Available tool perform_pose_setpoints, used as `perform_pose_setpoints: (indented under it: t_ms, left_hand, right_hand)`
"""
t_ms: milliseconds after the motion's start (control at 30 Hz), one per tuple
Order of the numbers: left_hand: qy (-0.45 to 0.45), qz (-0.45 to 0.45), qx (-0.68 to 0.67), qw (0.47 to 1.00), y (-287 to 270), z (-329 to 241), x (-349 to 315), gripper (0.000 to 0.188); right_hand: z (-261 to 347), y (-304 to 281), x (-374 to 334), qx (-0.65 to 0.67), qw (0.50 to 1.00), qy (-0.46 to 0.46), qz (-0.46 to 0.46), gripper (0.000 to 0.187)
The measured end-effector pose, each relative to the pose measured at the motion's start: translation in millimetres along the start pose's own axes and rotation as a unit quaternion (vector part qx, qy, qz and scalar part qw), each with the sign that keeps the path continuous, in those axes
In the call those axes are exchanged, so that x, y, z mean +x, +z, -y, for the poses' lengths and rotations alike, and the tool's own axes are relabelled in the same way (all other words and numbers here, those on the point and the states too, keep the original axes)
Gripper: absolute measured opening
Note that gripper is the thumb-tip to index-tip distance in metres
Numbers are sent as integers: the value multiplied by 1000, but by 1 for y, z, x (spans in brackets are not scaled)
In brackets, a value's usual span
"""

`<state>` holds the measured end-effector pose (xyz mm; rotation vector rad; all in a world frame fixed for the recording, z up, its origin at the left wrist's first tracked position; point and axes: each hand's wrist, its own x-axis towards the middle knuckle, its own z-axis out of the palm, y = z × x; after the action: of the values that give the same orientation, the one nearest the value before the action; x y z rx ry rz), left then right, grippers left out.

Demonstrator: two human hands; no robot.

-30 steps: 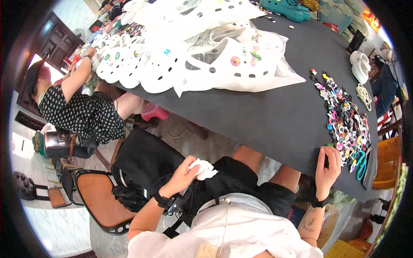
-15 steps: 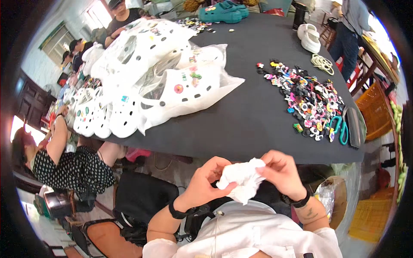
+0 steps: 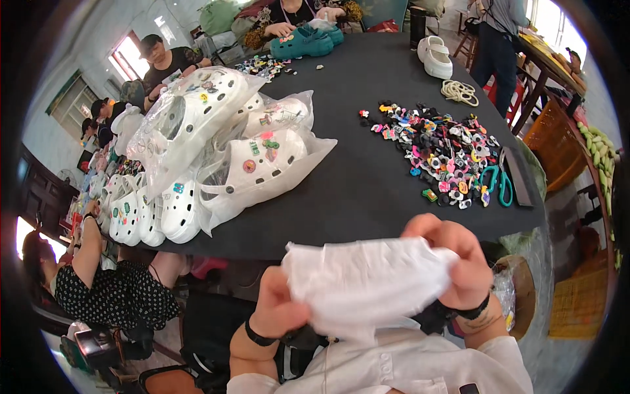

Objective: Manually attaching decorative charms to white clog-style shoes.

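Observation:
A thin, wrinkled white sheet (image 3: 371, 279), like a tissue or soft cloth, is stretched out above my lap, just off the table's near edge. My left hand (image 3: 277, 307) pinches its left end. At the other end, my right hand (image 3: 461, 266) grips it with thumb and fingers. The sheet hides part of my fingertips, and its lower edge is smeared by motion. Beyond my hands is the dark table (image 3: 354, 190).
White clogs in clear bags (image 3: 256, 157) are heaped on the left. At right lie colourful shoe charms (image 3: 449, 157), teal-handled scissors (image 3: 504, 187) and looped cord (image 3: 459, 93). White clogs (image 3: 436, 60) and teal clogs (image 3: 302, 44) stand farther back. Several people sit around the table.
The bunched white sheet has been spread wide between my hands, which have moved apart. The head view has shifted, and a person behind the teal clogs now shows more.

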<state>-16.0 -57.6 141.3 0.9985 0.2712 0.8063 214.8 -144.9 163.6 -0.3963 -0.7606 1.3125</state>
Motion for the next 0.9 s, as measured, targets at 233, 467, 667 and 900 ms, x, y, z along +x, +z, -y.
perform_pose_setpoints:
  t_ms: [233,467,667,900]
  left_hand:
    - [255,237,-169,922,108,-9,-2,28]
    - [92,-184,-245,948,191,-20,-27,22]
    - [404,58,-403,819,162,49,-25,27]
    - [408,12,-373,833,157,47,-32,39]
  right_hand:
    - [-15,48,-36,122,945,-231,199,22]
    - [-46,78,-10,187,824,-439,307,33]
    - [-40,71,-47,130,891,-344,266,33]
    - [-50,66,-54,94,910,-325,242,30]
